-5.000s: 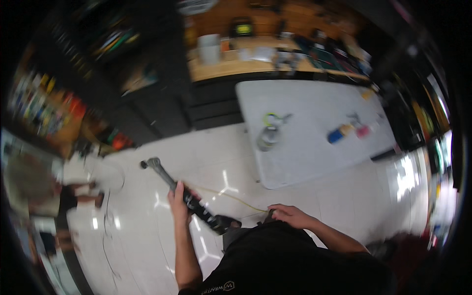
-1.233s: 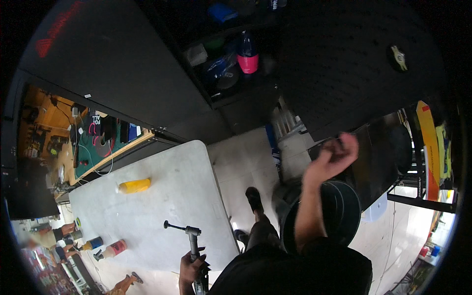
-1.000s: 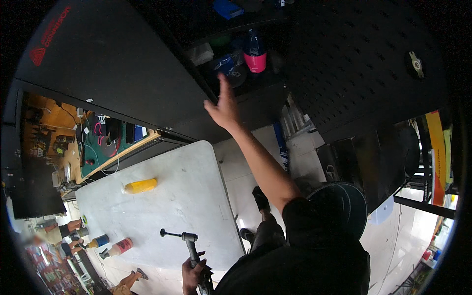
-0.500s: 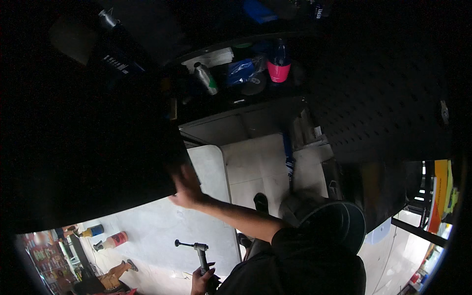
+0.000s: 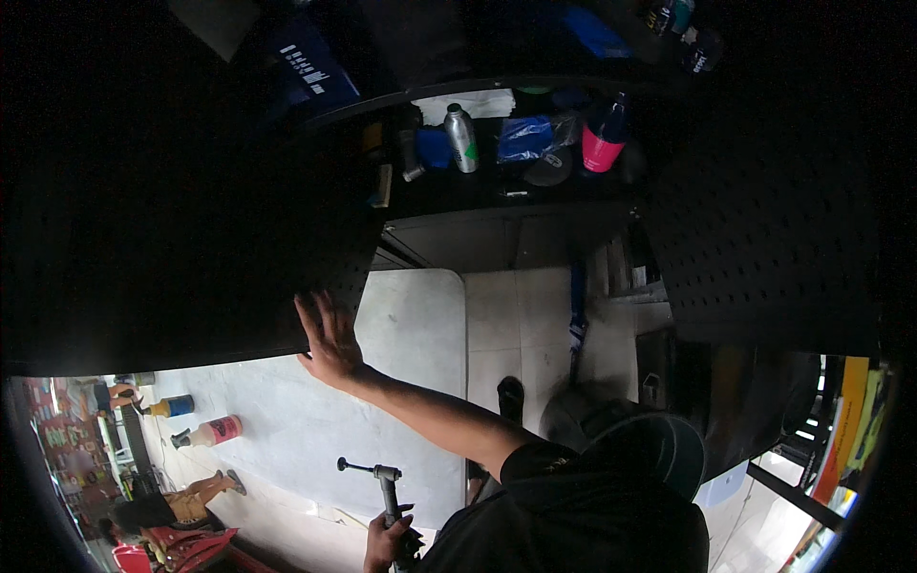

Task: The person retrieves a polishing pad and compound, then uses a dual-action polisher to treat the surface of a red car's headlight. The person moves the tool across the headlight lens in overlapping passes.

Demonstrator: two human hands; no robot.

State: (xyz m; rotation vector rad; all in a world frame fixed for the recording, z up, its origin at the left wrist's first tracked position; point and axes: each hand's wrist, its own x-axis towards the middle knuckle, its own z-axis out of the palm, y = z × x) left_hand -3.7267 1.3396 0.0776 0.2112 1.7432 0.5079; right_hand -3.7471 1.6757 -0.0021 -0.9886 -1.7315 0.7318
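Note:
My left hand [image 5: 384, 542] is closed around the grey grip of a slim handheld polisher [image 5: 387, 482]. Its head points left on a thin neck that ends in a small dark round pad [image 5: 342, 464]. Stretched out across the view, my right hand [image 5: 330, 342] has its fingers spread, with the back of the hand showing. It overlaps the lower edge of a large black panel [image 5: 172, 315]; whether it presses on it I cannot tell. Beneath my right forearm is a pale grey tabletop [image 5: 392, 315] with a rounded corner.
On a dark shelf are a silver bottle [image 5: 460, 138], a pink-labelled bottle [image 5: 602, 151], a blue packet [image 5: 524, 138] and white cloths [image 5: 468, 105]. Two spray bottles [image 5: 215, 432] [image 5: 172, 407] stand at left. A black bin [image 5: 669, 444] is beside me; another person [image 5: 172, 506] is lower left.
My right hand has moved left and slightly up, its fingers now plainly spread. The view has shifted, bringing the shelf things rightward. The polisher stays in my left hand.

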